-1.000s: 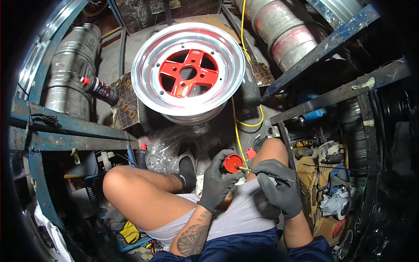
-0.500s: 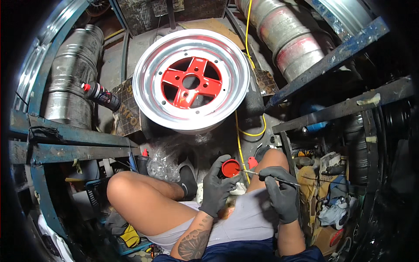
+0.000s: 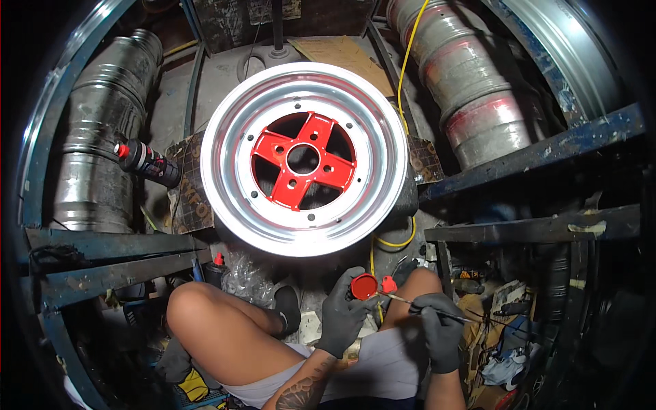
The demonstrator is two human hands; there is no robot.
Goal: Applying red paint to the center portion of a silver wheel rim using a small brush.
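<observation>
My left hand, in a dark grey glove, is closed around a small round cup of red paint, tilted so its red inside shows. A thin paintbrush is pinched in my gloved right hand. Its tip is at the right rim of the cup. Both hands are above my lap, in front of a large wheel rim. The wheel has a polished silver lip and a glossy red four-spoke centre. Neither hand touches the wheel.
Silver wheel barrels are stacked left and right behind blue metal frames. A dark bottle with a red cap lies left of the wheel. A yellow hose runs along the right. Crumpled clear plastic is by my foot.
The brush tip has moved from inside the cup to its right rim. Both hands and the wheel appear lower in the picture, and the wheel looks larger.
</observation>
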